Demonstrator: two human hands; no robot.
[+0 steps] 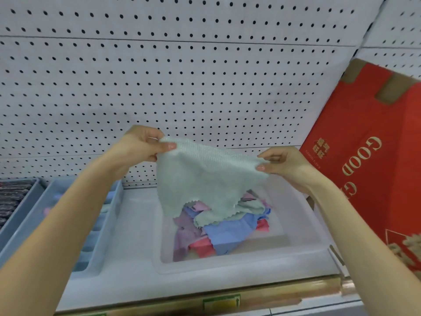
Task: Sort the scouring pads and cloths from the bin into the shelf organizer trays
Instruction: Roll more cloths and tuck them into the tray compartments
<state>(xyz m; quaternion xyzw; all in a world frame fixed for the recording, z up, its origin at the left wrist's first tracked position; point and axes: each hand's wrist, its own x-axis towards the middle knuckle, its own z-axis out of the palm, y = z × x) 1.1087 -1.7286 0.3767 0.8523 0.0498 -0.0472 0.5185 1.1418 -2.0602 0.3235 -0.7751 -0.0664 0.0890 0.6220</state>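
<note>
- The left hand (145, 142) pinches one upper corner of a pale green cloth (205, 174); the right hand (284, 163) pinches the other corner.
- The cloth hangs spread between them, above a clear bin (303, 224) on the shelf (136, 281).
- The bin holds a heap of cloths (218, 231) in blue, pink, lilac and green.
- Left of the bin stand grey-blue trays (109, 224); the far-left one holds dark pads (11, 201).
- A red box (364, 156) leans at the right against the pegboard (182, 76).
</note>
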